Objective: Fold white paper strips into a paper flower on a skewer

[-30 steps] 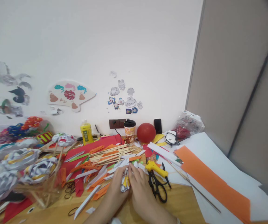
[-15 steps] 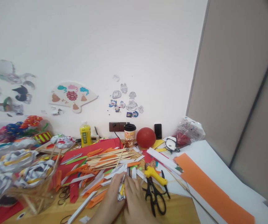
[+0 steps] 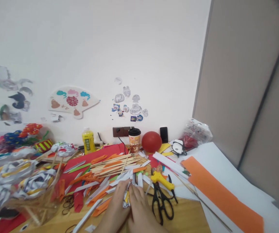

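My left hand (image 3: 118, 204) and my right hand (image 3: 139, 204) are close together at the table's front middle. Between them they press a small folded paper piece (image 3: 126, 199), white with some yellow, mostly covered by my fingers. Folded white and orange paper strips (image 3: 100, 194) lie just beyond and to the left of my hands. Close by my right hand are black-handled scissors (image 3: 162, 207) and a yellow glue gun (image 3: 162, 181), which overlaps their upper part.
Wooden sticks (image 3: 115, 165) lie in a pile behind the strips. A lidded paper cup (image 3: 134, 142), a red balloon (image 3: 151, 141) and a yellow bottle (image 3: 88, 141) stand along the wall. Orange paper (image 3: 224, 191) and white sheets spread right; paper flowers (image 3: 36, 183) crowd the left.
The view has shifted slightly, so the wall items sit a little further left. My hands keep almost the same pose around the folded paper.
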Demonstrator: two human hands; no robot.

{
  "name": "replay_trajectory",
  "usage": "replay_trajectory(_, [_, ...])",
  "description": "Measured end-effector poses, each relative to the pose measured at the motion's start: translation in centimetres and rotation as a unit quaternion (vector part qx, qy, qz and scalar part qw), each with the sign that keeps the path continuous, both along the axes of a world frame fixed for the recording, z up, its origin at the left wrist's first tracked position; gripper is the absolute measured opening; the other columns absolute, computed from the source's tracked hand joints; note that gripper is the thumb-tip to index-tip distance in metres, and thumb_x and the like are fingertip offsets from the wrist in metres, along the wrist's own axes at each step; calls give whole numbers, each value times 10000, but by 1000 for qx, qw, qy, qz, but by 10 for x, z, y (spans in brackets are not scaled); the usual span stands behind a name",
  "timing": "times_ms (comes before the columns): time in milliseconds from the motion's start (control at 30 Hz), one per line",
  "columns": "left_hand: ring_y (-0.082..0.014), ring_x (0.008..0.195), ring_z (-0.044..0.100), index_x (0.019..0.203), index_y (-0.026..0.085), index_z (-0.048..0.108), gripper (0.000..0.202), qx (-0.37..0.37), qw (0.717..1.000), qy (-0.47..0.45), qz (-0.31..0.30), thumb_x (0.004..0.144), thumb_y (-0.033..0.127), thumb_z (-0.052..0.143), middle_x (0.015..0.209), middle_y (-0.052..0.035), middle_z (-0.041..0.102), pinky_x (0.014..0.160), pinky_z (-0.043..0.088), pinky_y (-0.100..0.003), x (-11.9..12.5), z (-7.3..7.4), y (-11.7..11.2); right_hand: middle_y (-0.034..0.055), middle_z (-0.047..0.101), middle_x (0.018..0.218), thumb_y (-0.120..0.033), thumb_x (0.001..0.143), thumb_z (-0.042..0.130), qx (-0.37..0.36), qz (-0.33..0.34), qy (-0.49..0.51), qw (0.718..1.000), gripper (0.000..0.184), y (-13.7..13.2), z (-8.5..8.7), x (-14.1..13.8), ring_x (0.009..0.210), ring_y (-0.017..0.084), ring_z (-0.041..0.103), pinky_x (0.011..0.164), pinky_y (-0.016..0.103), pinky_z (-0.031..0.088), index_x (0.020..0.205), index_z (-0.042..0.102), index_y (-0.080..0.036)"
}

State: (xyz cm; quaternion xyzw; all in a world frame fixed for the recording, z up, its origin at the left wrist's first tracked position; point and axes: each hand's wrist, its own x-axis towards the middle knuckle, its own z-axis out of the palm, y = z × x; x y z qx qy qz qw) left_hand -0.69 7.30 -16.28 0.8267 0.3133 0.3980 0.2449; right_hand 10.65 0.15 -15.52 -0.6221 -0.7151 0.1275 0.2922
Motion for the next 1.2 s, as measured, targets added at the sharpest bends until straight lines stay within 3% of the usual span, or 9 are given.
replay_trajectory(333, [-235, 1056, 492, 1107, 179, 449, 493, 14, 1000, -7, -2, 631, 47, 465, 1075, -105, 534, 911, 414, -407, 0, 8, -5, 77, 296, 1404, 32, 558, 383, 61, -7, -10, 998, 812, 2, -8, 3, 1291, 252, 213, 1065, 442, 223, 1353, 270, -88])
replay_trajectory(467, [-234, 1024, 508, 1087, 197, 467, 521, 8, 1000, -21, -2, 596, 24, 461, 1053, -91, 541, 877, 434, -400, 0, 13, -7, 81, 296, 1404, 31, 539, 395, 51, -1, -13, 999, 832, 2, -7, 4, 1286, 278, 220, 1055, 466, 238, 1353, 272, -91])
replay_trajectory(733, [-229, 1028, 495, 1099, 204, 458, 575, -6, 999, -46, -5, 563, -4, 451, 1055, -84, 532, 899, 416, -407, -1, 5, -3, 62, 274, 1415, 38, 553, 389, 50, 20, -11, 998, 837, 0, -12, 3, 1295, 270, 189, 1055, 466, 234, 1363, 248, -121])
replay_trajectory(967, [-229, 1037, 486, 1100, 191, 445, 556, 0, 1000, -30, 5, 579, -4, 438, 1061, -96, 519, 901, 409, -413, 0, 10, -6, 63, 359, 1364, 33, 540, 382, 74, 22, 34, 996, 814, -1, 0, 7, 1268, 221, 246, 1058, 406, 249, 1334, 325, -137])
replay_trajectory(1200, [-246, 1029, 497, 1081, 180, 467, 529, 18, 999, -38, 17, 582, 5, 444, 1056, -111, 531, 883, 416, -437, -1, 9, -1, 43, 377, 1350, 25, 536, 389, 85, 45, 12, 995, 806, -3, 5, 6, 1253, 211, 264, 1057, 394, 241, 1317, 359, -171])
